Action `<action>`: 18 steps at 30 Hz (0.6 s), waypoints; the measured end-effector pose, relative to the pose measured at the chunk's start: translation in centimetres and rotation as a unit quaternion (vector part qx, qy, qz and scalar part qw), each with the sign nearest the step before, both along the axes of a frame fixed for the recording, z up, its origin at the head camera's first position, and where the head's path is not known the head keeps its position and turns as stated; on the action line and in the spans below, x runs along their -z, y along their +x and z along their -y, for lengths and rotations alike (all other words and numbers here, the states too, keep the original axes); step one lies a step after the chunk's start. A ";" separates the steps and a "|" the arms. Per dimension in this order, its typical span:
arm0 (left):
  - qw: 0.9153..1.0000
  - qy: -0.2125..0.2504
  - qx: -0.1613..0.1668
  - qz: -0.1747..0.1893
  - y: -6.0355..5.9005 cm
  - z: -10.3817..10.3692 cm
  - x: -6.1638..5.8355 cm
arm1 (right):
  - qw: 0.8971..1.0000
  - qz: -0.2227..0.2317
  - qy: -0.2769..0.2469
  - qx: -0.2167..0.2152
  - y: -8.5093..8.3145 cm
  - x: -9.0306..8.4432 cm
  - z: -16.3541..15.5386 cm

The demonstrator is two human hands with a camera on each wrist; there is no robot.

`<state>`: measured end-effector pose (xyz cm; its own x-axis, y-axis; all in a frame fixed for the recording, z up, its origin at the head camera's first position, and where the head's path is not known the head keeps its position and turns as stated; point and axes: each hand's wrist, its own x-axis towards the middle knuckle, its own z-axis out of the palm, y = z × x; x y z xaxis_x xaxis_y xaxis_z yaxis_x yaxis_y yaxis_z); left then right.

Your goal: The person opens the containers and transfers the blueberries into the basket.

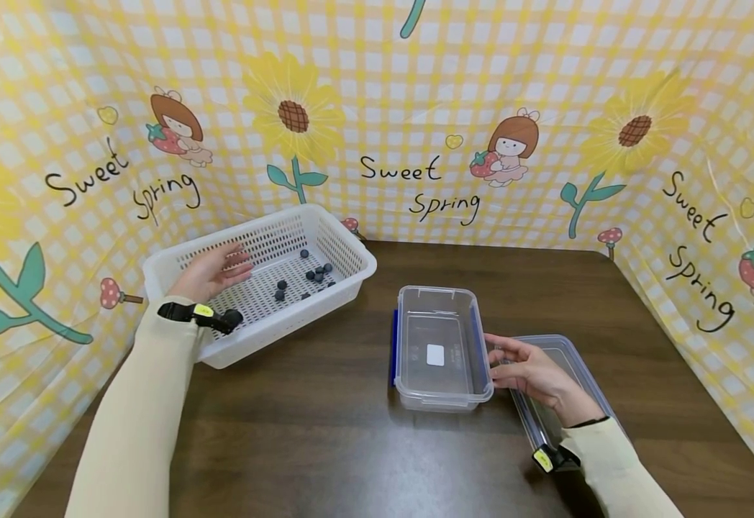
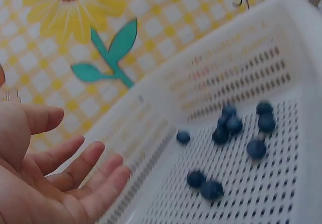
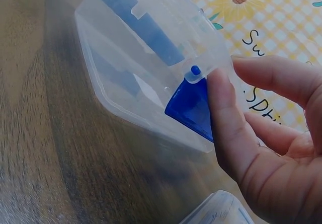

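Hovering over the white basket [image 1: 351, 270], the left hand [image 1: 211, 271] is holding nothing, its fingers lying relaxed and spread, palm turned up in the left wrist view. The blueberries [image 1: 315, 275] are sitting loose on the basket's perforated floor, near those fingers but apart from them. The right hand [image 1: 532, 374] is resting against the right edge of the clear container [image 1: 416, 381]; the right wrist view shows its thumb [image 3: 221, 113] pressing beside the blue side clip [image 3: 188, 105], fingers straight rather than curled round anything. The lid [image 1: 578, 367] is lying just beside the container, partly under that hand. The berries are small and round, so a loose pinch is likely risking one rolling away or dropping onto the dark table [image 1: 325, 439]; squeezing harder could be bruising the fruit
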<state>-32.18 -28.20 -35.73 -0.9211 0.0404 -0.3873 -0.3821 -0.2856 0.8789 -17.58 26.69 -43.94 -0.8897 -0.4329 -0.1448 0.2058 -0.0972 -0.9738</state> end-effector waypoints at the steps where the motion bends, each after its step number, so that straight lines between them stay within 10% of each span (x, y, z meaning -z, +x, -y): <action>1: 1.000 -0.011 0.014 -0.005 0.1 -0.4 -0.3 | 1.000 0.000 0.002 -0.002 0.0 0.0 0.0; 9: 0.980 -0.118 0.135 -0.087 1.9 -4.9 -2.7 | 0.999 -0.020 0.009 -0.038 -0.5 -0.7 -0.4; 18: 0.912 -0.253 0.275 -0.170 6.9 -8.1 -3.7 | 0.985 -0.053 0.149 -0.063 -0.5 -2.3 -1.1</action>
